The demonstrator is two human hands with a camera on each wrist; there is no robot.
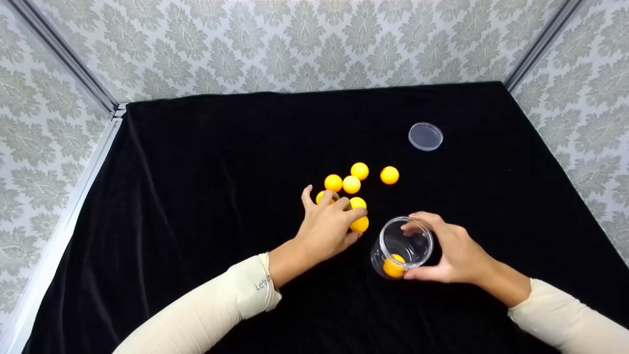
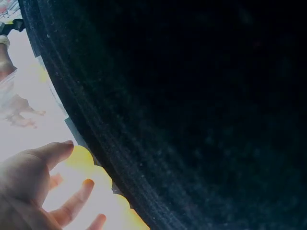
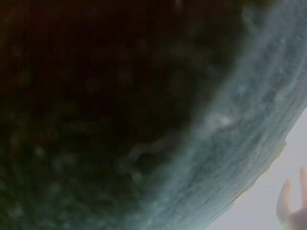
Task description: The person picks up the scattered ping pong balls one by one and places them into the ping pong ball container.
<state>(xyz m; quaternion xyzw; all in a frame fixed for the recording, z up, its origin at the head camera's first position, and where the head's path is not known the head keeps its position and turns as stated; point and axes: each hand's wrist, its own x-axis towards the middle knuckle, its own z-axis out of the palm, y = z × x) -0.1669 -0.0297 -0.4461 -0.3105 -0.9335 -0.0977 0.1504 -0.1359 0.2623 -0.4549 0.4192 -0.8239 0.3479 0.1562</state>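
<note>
In the head view my left hand (image 1: 327, 226) reaches over a cluster of orange ping-pong balls (image 1: 333, 183). One ping-pong ball (image 1: 360, 224) sits between its thumb and index finger; the other fingers spread over the balls beside it. The left wrist view shows the thumb against a ball (image 2: 80, 157), washed out by glare. My right hand (image 1: 454, 250) grips a clear plastic jar (image 1: 381, 248) round its side. The jar is tilted, its open mouth facing up, and a ping-pong ball (image 1: 393, 266) lies inside. Only blurred fingertips (image 3: 285, 201) show in the right wrist view.
A clear round lid (image 1: 425, 136) lies on the black cloth (image 1: 221, 147) toward the back right. One ping-pong ball (image 1: 389, 175) rests apart, right of the cluster. Patterned wall panels (image 1: 304, 44) stand behind and at both sides of the table.
</note>
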